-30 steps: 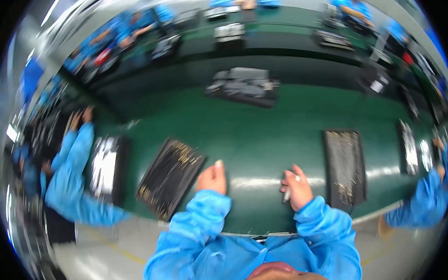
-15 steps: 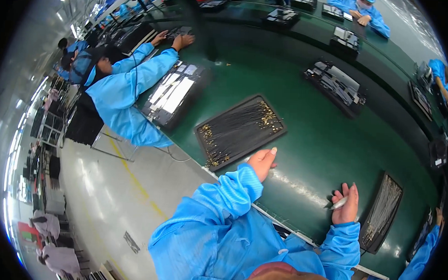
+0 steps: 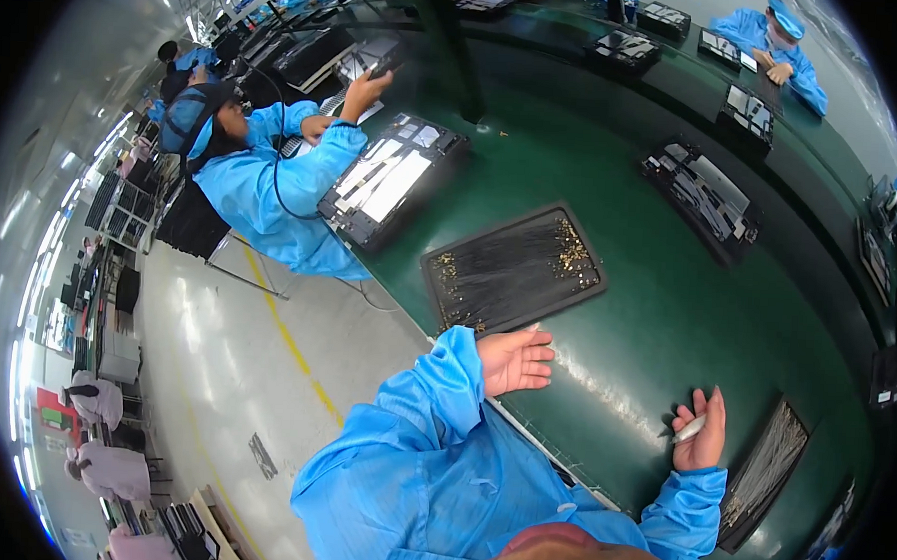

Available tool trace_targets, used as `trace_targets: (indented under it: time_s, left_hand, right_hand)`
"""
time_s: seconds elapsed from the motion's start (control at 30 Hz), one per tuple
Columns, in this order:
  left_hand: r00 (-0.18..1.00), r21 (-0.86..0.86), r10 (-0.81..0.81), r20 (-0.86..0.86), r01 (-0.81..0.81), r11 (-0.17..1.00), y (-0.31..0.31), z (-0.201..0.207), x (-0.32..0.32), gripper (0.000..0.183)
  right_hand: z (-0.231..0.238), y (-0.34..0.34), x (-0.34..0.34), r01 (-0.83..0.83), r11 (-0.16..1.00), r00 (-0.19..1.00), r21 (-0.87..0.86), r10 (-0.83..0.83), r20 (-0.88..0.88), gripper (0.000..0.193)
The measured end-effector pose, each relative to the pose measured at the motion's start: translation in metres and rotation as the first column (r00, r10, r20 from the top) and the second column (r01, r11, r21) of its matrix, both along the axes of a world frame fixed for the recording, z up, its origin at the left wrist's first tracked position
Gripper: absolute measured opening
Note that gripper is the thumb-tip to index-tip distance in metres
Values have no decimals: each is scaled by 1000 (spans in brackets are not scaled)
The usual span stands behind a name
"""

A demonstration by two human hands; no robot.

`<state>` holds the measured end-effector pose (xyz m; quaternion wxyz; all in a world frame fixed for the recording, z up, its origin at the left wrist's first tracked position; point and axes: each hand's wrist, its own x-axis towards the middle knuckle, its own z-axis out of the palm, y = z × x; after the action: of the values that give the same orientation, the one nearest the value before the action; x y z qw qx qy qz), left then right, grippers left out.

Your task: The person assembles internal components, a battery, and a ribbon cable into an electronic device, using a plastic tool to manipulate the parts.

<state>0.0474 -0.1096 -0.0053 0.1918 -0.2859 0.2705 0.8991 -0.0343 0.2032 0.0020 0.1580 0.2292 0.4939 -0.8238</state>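
My left hand (image 3: 515, 363) lies palm up over the near edge of the green work surface (image 3: 605, 357), its fingers stretched out and nothing in it. Just beyond it is a black tray (image 3: 514, 270) of thin dark cables with gold-coloured ends. Farther right, my right hand (image 3: 700, 431) curls around a small pale pointed tool (image 3: 689, 429), whose exact kind I cannot make out. To the right of that hand stands another dark tray (image 3: 765, 474), filled with thin grey cable-like strands.
At the left, a co-worker in a blue smock (image 3: 263, 172) handles a dark part beside an opened flat electronic device (image 3: 388, 177). Another opened device (image 3: 702, 196) is at the far right. Several more line the back lane. A dark post (image 3: 449, 50) rises beyond the cable tray.
My left hand has drawn back from the cable tray's edge and turned palm up with fingers extended. The whole view has shifted. The co-worker at left has raised a hand with a dark part.
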Motion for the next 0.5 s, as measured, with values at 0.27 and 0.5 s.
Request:
trace_targets:
  time_s: [0.27,0.5]
  left_hand:
    - [979,217,-203,2,198,956,-4,-4,-11,43]
    - [976,205,-217,-9,214,955,-4,-3,-13,47]
  right_hand:
    - [2,7,-7,-29,990,996,-136,40,77,35]
    - [5,9,-11,-101,983,987,-152,118,113,36]
